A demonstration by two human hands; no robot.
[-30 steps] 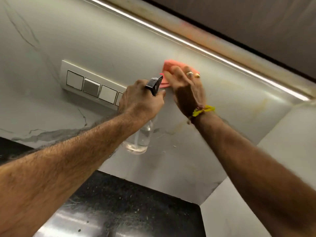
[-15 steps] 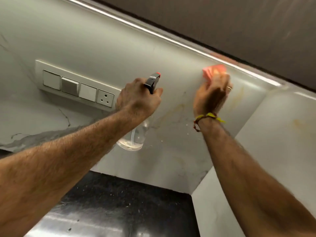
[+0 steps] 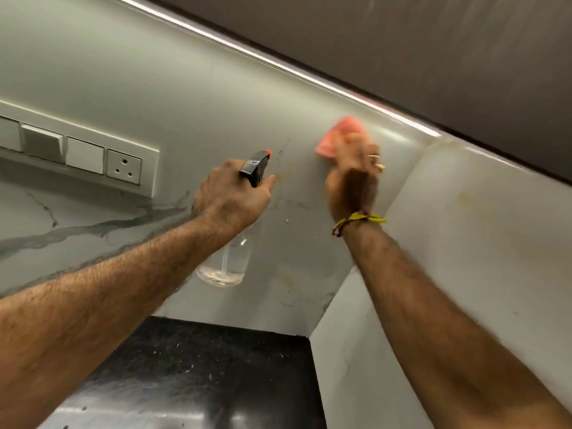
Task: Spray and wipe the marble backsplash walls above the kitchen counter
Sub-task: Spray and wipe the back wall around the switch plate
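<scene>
Two bare hands reach up at the marble backsplash in the head view, which is the only view given. On the person's left, the left hand is wrapped around the neck of a clear spray bottle, its fingers curled round the black trigger head with a small red nozzle tip pointing toward the wall; a little liquid sits in the bottom of the bottle, which hangs below the fist. On the right, the right hand presses a pink cloth flat against the backsplash high up, close under the lit strip along the cabinet's lower edge and near the corner where the side wall meets the back wall; this hand and the cloth are blurred, so how each finger lies cannot be told, though the fingers cover the cloth's lower part. Rings show on two fingers, and a yellow thread band circles the wrist. Left of the bottle a white switch panel with a three-pin socket is fixed to the marble, with grey veining running beneath it. Faint yellowish marks show on the wall between the two hands. Below lies the black speckled counter
</scene>
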